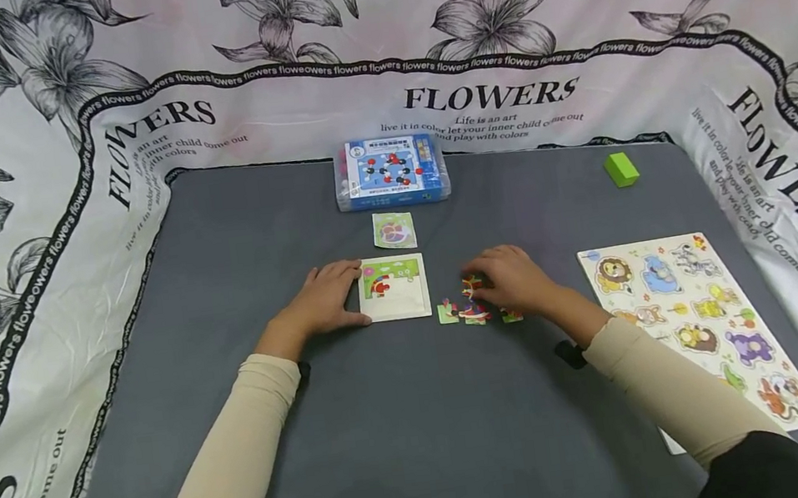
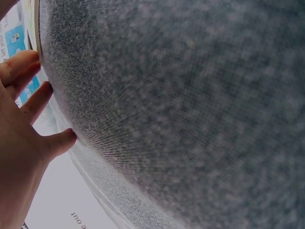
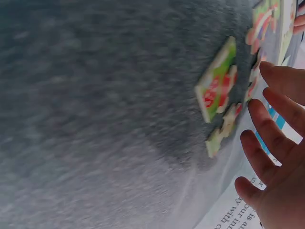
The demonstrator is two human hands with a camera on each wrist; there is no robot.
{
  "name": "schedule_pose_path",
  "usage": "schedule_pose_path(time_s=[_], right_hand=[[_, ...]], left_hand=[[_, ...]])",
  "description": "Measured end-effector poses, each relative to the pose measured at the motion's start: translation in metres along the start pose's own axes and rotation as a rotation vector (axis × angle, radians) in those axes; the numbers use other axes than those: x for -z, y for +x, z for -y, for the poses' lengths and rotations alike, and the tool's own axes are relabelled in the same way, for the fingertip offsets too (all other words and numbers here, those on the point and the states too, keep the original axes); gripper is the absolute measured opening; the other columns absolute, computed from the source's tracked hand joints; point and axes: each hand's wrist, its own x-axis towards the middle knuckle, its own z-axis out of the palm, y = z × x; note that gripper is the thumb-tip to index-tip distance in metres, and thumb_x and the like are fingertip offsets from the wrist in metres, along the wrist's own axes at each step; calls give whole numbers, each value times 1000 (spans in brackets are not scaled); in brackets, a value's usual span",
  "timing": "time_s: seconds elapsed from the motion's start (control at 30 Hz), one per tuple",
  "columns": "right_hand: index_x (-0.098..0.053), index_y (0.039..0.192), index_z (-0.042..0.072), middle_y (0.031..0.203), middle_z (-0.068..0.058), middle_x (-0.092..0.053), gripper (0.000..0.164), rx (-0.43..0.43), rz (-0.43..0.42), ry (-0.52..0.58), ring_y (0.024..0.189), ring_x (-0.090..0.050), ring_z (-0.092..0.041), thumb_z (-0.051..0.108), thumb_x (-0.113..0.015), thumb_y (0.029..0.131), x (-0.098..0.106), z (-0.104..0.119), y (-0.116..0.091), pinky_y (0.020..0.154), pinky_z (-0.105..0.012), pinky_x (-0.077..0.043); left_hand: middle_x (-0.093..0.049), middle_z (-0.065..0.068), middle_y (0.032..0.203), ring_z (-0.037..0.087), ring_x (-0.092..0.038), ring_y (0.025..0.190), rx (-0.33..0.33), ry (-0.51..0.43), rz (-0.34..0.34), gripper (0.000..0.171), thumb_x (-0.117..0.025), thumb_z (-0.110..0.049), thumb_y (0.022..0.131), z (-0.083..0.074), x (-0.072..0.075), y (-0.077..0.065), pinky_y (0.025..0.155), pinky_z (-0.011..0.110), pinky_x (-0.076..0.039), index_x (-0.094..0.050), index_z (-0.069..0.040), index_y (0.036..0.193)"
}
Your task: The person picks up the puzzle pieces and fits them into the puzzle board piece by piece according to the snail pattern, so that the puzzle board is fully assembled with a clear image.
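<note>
A small square jigsaw tray [image 1: 406, 303] lies mid-table, its upper part and left side partly filled with green and red pieces. My left hand [image 1: 326, 299] rests at the tray's left edge, the thumb by the near corner and the other fingers towards the far corner. In the left wrist view those fingers are spread, some at the tray's rim [image 2: 37, 28]. Right of the tray lie several loose jigsaw pieces [image 1: 474, 315]. Over them reaches my right hand [image 1: 516, 277], fingers apart and loosely bent, fingertips close to the pieces. Green-and-red piece [image 3: 220, 86] shows clearly in the right wrist view.
Beyond the tray lies a small picture card [image 1: 394, 231], with a blue boxed set [image 1: 391, 172] behind it. A green block [image 1: 621, 169] sits at the far right. A large animal puzzle board [image 1: 710, 309] lies partly under my right forearm.
</note>
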Motion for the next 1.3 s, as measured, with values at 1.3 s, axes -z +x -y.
schedule_pose_path(time_s=[1.3], right_hand=[[-68,105,20,99,3,-63,27,124,-13,20,100,-53,-20,25,-70,79,-14,57,50,98,-44,-30]], left_hand=[[-26,2,146,21,-18,135,8,12,13,86,-65,-55,73,1,3,-2,106,56,-14,-34,-10,139]])
